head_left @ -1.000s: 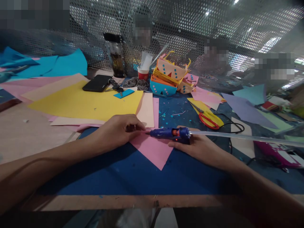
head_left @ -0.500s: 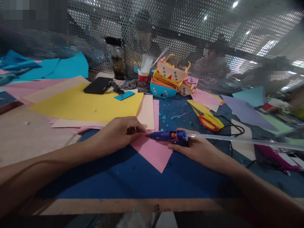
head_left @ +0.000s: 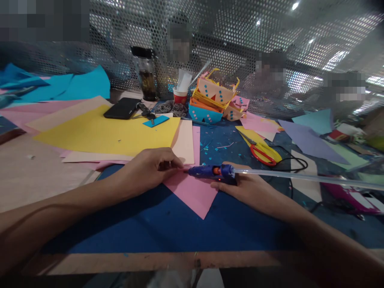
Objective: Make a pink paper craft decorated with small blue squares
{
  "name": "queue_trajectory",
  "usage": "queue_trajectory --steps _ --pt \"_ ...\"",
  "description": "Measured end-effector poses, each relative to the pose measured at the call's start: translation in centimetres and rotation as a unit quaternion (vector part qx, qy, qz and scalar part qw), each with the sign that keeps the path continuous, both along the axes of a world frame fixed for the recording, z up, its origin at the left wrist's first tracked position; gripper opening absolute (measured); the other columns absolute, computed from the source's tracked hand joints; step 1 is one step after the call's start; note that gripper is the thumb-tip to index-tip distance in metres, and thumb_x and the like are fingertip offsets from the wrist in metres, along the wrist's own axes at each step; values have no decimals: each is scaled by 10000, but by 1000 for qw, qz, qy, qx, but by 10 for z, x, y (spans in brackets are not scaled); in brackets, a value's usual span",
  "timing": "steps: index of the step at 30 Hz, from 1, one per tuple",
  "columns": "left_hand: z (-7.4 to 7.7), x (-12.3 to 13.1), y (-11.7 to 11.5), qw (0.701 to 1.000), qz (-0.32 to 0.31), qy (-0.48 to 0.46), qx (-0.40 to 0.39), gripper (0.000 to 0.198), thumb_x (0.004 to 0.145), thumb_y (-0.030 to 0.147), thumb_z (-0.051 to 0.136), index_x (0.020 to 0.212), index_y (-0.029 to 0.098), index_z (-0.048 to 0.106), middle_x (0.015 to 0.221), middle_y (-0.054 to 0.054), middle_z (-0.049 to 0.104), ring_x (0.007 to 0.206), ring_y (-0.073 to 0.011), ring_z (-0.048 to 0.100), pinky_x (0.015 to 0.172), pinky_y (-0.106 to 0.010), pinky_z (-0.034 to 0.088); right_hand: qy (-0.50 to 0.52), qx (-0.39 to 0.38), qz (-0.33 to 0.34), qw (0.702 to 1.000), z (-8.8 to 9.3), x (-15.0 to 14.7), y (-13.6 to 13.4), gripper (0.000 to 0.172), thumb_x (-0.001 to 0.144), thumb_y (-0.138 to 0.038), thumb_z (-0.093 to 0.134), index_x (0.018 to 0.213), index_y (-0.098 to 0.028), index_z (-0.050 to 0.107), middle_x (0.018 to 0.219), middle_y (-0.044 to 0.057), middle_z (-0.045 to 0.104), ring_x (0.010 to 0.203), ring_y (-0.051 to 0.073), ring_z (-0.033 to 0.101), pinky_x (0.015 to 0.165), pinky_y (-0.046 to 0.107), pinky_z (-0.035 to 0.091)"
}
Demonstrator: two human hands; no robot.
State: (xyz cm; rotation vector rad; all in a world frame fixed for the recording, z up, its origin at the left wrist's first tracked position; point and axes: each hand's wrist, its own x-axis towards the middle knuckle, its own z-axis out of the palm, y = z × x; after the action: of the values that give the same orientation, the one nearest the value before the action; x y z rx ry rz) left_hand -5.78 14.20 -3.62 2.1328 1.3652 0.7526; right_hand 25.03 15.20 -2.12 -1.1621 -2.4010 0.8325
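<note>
My right hand point(head_left: 240, 182) is wrapped round a blue hot glue gun point(head_left: 204, 171), its nozzle pointing left. A long clear glue stick point(head_left: 288, 175) sticks out of the back of the gun, and a small red light glows on its side. My left hand point(head_left: 153, 170) is closed in a pinch right at the nozzle tip; whatever lies between its fingertips is too small or hidden to name. Beneath both hands lies a pink paper sheet point(head_left: 195, 200), one corner pointing toward me on the blue table mat point(head_left: 150, 228).
Yellow paper point(head_left: 114, 134) covers the left, with a black phone point(head_left: 121, 109) and keys point(head_left: 147, 113) on it. Behind stand a bottle point(head_left: 146, 76), a paper cup point(head_left: 180, 96) and decorated paper crafts point(head_left: 210, 98). Red-handled scissors point(head_left: 264, 155) and a black cord point(head_left: 295, 159) lie right.
The whole view has shifted very slightly. Both hands and the glue gun keep the same position against the pink paper.
</note>
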Motion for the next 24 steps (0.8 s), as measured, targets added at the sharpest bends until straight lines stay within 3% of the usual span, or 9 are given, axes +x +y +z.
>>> queue_trajectory --steps 12,19,24 --pt "-2 0 0 1000 4 -10 1 246 925 374 685 1015 235 867 890 -58 791 679 -160 599 624 -286 441 14 -4 3 1000 -3 1 0 347 1025 -600 687 993 -260 746 994 23 751 930 232 700 840 345 572" --pt "-2 0 0 1000 7 -8 -5 247 928 384 681 1009 232 859 889 -58 782 694 -167 616 627 -292 436 11 -10 11 1000 2 1 -1 317 1024 -555 702 1176 -290 787 1085 37 789 971 256 711 890 394 599" --pt "-1 0 0 1000 7 1 -6 254 932 389 677 1014 232 860 897 -58 782 696 -167 604 629 -296 429 7 -8 13 1000 5 2 -1 315 1034 -542 692 1205 -294 788 1063 45 790 962 260 716 897 405 612"
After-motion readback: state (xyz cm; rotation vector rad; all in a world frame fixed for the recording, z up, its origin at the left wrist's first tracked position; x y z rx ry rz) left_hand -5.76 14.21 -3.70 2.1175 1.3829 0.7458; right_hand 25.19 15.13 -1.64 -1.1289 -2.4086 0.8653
